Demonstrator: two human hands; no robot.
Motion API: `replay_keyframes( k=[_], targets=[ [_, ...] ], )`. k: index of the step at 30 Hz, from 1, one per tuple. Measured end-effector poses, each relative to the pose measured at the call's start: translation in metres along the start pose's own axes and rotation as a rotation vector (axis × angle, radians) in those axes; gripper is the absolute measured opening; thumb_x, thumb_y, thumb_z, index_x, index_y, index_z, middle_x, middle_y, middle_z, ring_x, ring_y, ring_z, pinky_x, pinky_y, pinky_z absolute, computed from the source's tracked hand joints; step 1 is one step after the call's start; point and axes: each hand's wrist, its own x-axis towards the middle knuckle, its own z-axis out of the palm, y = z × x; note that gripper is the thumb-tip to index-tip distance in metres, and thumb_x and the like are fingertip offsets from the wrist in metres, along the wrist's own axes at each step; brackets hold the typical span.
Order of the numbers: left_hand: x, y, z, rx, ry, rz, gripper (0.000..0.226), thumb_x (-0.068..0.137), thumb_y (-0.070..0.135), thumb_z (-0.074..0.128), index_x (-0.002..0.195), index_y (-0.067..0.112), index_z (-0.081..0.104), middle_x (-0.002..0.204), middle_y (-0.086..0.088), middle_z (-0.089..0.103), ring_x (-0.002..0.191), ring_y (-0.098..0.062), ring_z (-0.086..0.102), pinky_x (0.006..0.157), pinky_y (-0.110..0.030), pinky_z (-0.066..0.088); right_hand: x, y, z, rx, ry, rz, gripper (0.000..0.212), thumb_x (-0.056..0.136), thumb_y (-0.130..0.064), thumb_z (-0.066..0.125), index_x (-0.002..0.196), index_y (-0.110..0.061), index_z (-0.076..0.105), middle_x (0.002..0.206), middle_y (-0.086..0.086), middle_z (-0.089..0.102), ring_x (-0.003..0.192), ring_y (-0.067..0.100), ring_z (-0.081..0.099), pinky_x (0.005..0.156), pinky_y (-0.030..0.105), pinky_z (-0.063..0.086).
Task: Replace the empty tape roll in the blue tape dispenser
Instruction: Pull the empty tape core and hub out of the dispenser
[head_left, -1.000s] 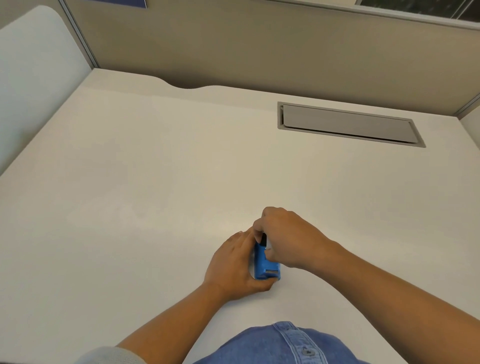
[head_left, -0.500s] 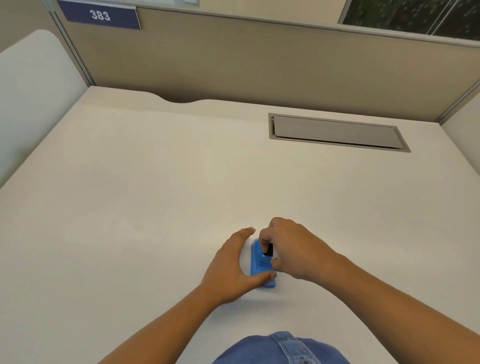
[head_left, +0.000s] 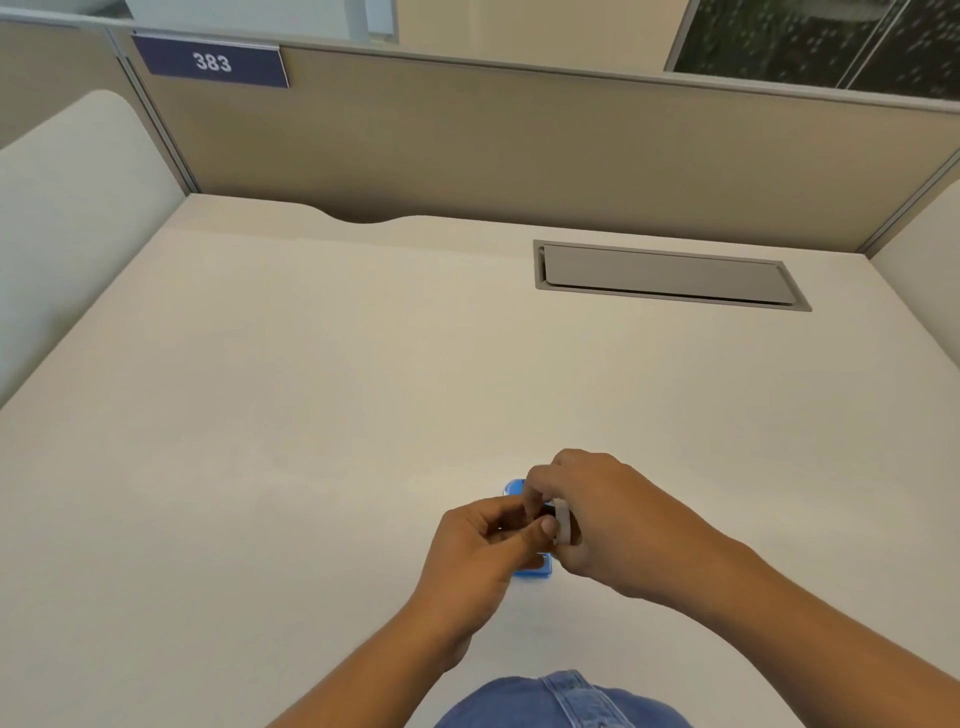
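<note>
Pale cream laminate desk (head_left: 311, 415); small blue plastic tape dispenser (head_left: 535, 570) resting on it, well nearer than grey rectangular cable hatch (head_left: 670, 274).

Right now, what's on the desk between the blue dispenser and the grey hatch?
Nothing: in the head view, bare desk runs from the dispenser to the hatch.

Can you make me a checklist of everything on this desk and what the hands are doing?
Surface: pale desk, mostly bare.
Job's things: blue tape dispenser lying on the desk, largely hidden under the hands; a white ring, probably the tape roll, held just above it.
Clutter: nothing seen.
Grippers: left hand and right hand meet over the dispenser; right fingers pinch the roll, left fingertips touch it.
Cables: nothing seen; a closed grey hatch is set in the desk.
Surroundings: beige partition with a sign reading 383; denim clothing at the bottom.
</note>
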Motion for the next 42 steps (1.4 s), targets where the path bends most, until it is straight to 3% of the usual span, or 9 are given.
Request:
replay_keyframes(
  k=[5,11,16,24,32,42],
  targets=[
    [-0.016,0.007,-0.002,-0.24,-0.044,-0.02,0.03,0.083,0.027,0.072,0.11,0.015,0.075,0.109,-0.011,0.076,0.098,-0.022,0.07,0.08,-0.022,0.054,-0.02,-0.002,-0.009,0.386,0.185,0.03,0.044,0.073,-0.028,0.077,0.106,-0.045,0.051,0.097,-0.019,0.065,0.075,0.007,0.063,0.06,0.023,0.054],
    [-0.029,0.015,-0.001,-0.443,-0.047,-0.014,0.04,0.076,0.025,0.076,0.112,0.008,0.073,0.114,-0.019,0.072,0.099,-0.024,0.07,0.081,-0.024,0.056,-0.041,-0.006,0.003,0.506,0.438,-0.017,0.037,0.069,-0.044,0.078,0.104,-0.044,0.066,0.104,-0.024,0.068,0.092,0.013,0.062,0.066,0.016,0.048],
    [-0.032,0.024,0.002,-0.401,-0.079,0.034,0.037,0.077,0.024,0.076,0.111,0.009,0.074,0.11,-0.015,0.075,0.1,-0.024,0.071,0.079,-0.025,0.056,-0.048,-0.005,0.005,0.576,0.448,-0.035,0.045,0.07,-0.028,0.081,0.111,-0.042,0.067,0.11,-0.021,0.067,0.098,0.017,0.063,0.068,0.022,0.051],
    [-0.033,0.034,0.002,-0.336,-0.044,0.049,0.038,0.069,0.022,0.084,0.105,0.012,0.076,0.108,-0.018,0.075,0.098,-0.029,0.07,0.076,-0.024,0.056,-0.052,-0.003,0.009,0.782,0.457,-0.078,0.048,0.076,-0.005,0.072,0.115,-0.034,0.069,0.115,-0.013,0.067,0.1,0.015,0.069,0.071,0.016,0.055],
    [-0.032,0.039,0.001,-0.249,-0.022,0.07,0.04,0.064,0.023,0.083,0.102,0.016,0.077,0.104,-0.012,0.077,0.1,-0.032,0.07,0.073,-0.024,0.057,-0.051,0.0,0.014,0.767,0.521,-0.03,0.045,0.074,-0.017,0.077,0.112,-0.04,0.068,0.112,-0.017,0.068,0.094,0.015,0.07,0.071,0.018,0.055],
    [-0.029,0.042,-0.002,-0.176,0.014,0.086,0.035,0.067,0.017,0.088,0.101,0.02,0.077,0.102,-0.007,0.078,0.091,-0.023,0.073,0.075,-0.022,0.055,-0.048,0.01,0.016,0.739,0.551,-0.017,0.043,0.075,-0.017,0.075,0.111,-0.038,0.067,0.113,-0.011,0.067,0.091,0.017,0.067,0.067,0.018,0.052]
  ],
)
